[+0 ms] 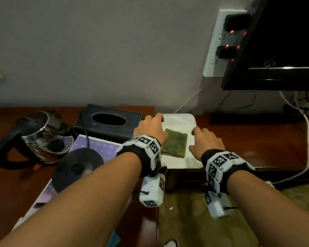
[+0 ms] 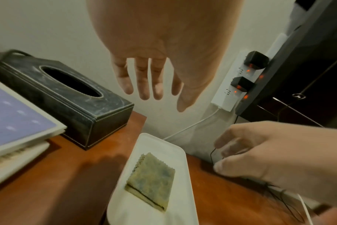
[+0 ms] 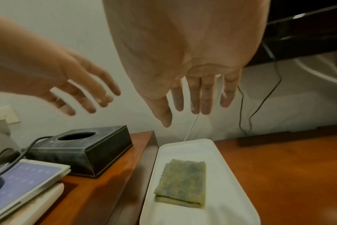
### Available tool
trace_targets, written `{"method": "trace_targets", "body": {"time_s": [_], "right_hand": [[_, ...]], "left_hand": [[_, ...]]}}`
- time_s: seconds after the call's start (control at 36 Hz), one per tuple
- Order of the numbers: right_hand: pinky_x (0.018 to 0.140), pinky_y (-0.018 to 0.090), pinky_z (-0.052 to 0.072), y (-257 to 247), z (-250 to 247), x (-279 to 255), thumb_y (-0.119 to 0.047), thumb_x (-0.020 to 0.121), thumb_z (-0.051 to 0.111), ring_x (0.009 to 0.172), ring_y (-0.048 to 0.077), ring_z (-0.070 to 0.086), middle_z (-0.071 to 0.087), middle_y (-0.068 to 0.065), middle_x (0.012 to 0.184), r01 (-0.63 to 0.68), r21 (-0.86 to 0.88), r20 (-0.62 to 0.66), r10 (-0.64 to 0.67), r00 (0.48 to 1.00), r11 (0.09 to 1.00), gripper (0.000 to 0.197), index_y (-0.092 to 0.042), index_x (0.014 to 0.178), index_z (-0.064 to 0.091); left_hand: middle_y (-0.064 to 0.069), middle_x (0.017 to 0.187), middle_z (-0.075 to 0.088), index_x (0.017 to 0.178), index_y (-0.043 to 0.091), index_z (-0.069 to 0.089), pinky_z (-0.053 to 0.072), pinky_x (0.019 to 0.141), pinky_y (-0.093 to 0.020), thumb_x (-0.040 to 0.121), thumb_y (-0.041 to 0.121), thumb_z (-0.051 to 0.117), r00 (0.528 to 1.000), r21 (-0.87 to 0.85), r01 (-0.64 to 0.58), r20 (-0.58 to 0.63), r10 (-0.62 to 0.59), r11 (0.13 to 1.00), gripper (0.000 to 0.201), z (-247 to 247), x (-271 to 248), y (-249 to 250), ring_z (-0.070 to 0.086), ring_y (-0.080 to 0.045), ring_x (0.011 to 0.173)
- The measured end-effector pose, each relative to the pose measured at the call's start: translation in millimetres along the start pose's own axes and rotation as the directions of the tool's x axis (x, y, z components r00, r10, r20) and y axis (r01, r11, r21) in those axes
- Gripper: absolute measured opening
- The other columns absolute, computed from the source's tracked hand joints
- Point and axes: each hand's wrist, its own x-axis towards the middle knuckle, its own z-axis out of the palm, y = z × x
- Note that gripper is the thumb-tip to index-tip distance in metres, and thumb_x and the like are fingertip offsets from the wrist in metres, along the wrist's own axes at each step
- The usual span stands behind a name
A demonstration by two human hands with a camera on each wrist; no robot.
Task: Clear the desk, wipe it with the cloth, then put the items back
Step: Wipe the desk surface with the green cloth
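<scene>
A folded green-yellow cloth (image 1: 175,144) (image 2: 154,179) (image 3: 183,179) lies in a white tray (image 1: 178,120) (image 2: 154,141) (image 3: 187,146). The tray spans the gap between two brown wooden tops. My left hand (image 1: 151,127) (image 2: 150,79) (image 3: 83,97) hovers over the tray's left side with straight fingers, holding nothing. Over the tray's right edge my right hand (image 1: 205,138) (image 3: 192,97) (image 2: 260,156) is open and empty too. In the wrist views neither hand touches the tray or the cloth.
Left of the tray stand a black tissue box (image 1: 107,120), a steel kettle (image 1: 37,136), and its round black base (image 1: 77,166) on a purple book (image 1: 96,145). A white power strip (image 1: 219,43) hangs on the wall. A dark screen (image 1: 275,50) and cables (image 1: 307,139) are on the right.
</scene>
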Motion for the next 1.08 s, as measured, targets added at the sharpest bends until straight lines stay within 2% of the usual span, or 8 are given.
{"method": "trace_targets", "body": {"time_s": [0.25,0.36,0.5,0.61,0.75,0.83,0.92,1.08], "right_hand": [[0.097,0.037,0.042,-3.2,68.9,80.0,-0.025,0.093,0.052,0.12,0.027,0.052,0.053,0.006,0.135,0.239,-0.051,0.097,-0.234,0.968,0.97,0.044,-0.019,0.136,0.046],[0.113,0.039,0.029,1.6,121.8,115.2,-0.03,0.09,0.059,0.142,0.024,0.027,0.026,0.004,0.156,0.332,-0.031,0.156,-0.323,0.933,0.943,0.071,-0.016,0.15,0.025],[0.118,0.043,0.015,9.4,175.6,147.4,-0.033,0.091,0.056,0.147,0.025,0.008,0.003,0.003,0.162,0.408,-0.112,0.271,-0.367,0.89,0.906,0.082,-0.018,0.155,0.007],[0.11,0.042,0.029,5.1,193.7,160.1,-0.027,0.094,0.049,0.14,0.032,0.027,0.02,0.014,0.157,0.451,-0.177,0.128,-0.434,0.892,0.875,0.064,-0.014,0.151,0.022],[0.077,0.035,0.043,-0.6,169.4,161.8,-0.015,0.094,0.048,0.106,0.032,0.059,0.06,0.01,0.117,0.435,-0.214,-0.001,-0.445,0.895,0.875,0.031,-0.013,0.125,0.049],[0.079,0.037,0.042,4.0,132.8,156.4,-0.025,0.089,0.051,0.104,0.035,0.057,0.06,0.013,0.112,0.226,0.101,-0.02,-0.225,0.974,0.969,0.029,-0.017,0.117,0.051],[0.081,0.038,0.044,10.5,86.8,144.4,-0.033,0.085,0.054,0.103,0.038,0.055,0.058,0.016,0.112,0.056,0.377,0.061,-0.085,0.995,0.925,0.031,-0.016,0.111,0.051],[0.076,0.034,0.042,0.1,-7.3,99.9,-0.039,0.085,0.062,0.101,0.038,0.058,0.062,0.015,0.108,0.073,0.466,0.018,-0.092,0.996,0.882,0.035,-0.015,0.109,0.058]], "left_hand": [[-0.006,0.118,0.052,0.121,0.023,0.05,0.049,0.087,-0.045,0.086,0.022,0.063,0.996,-0.063,0.03,-0.083,-0.035,0.998,0.037,35.8,71.2,17.9,0.053,-0.03,0.107],[-0.008,0.118,0.052,0.122,0.022,0.051,0.049,0.084,-0.044,0.086,0.019,0.062,0.989,-0.057,0.05,-0.134,-0.057,0.997,0.038,68.9,96.3,16.3,0.054,-0.031,0.106],[-0.006,0.119,0.051,0.121,0.024,0.05,0.047,0.08,-0.04,0.087,0.02,0.061,0.985,-0.046,0.048,-0.164,-0.055,0.998,0.036,110.3,121.2,10.5,0.053,-0.03,0.106],[-0.005,0.118,0.051,0.121,0.025,0.05,0.041,0.074,-0.036,0.088,0.019,0.06,0.976,-0.021,0.045,-0.211,-0.049,0.999,0.035,131.9,136.7,6.4,0.053,-0.029,0.105],[-0.005,0.12,0.051,0.122,0.025,0.05,0.041,0.073,-0.036,0.088,0.018,0.059,0.974,-0.041,0.064,-0.214,-0.072,0.997,0.036,135.7,138.1,6.8,0.053,-0.028,0.105],[-0.006,0.12,0.051,0.123,0.024,0.049,0.042,0.074,-0.037,0.087,0.019,0.057,0.974,-0.063,0.093,-0.203,-0.104,0.994,0.037,114.5,127.7,11.8,0.052,-0.03,0.106],[-0.007,0.121,0.05,0.123,0.023,0.049,0.04,0.075,-0.037,0.087,0.02,0.056,0.971,-0.09,0.127,-0.19,-0.143,0.988,0.037,73.8,107.9,19.7,0.051,-0.033,0.11],[-0.007,0.123,0.051,0.124,0.022,0.049,0.036,0.072,-0.036,0.089,0.024,0.055,0.955,-0.073,0.167,-0.236,-0.179,0.983,0.036,-17.6,51.5,33.9,0.052,-0.031,0.11]]}}
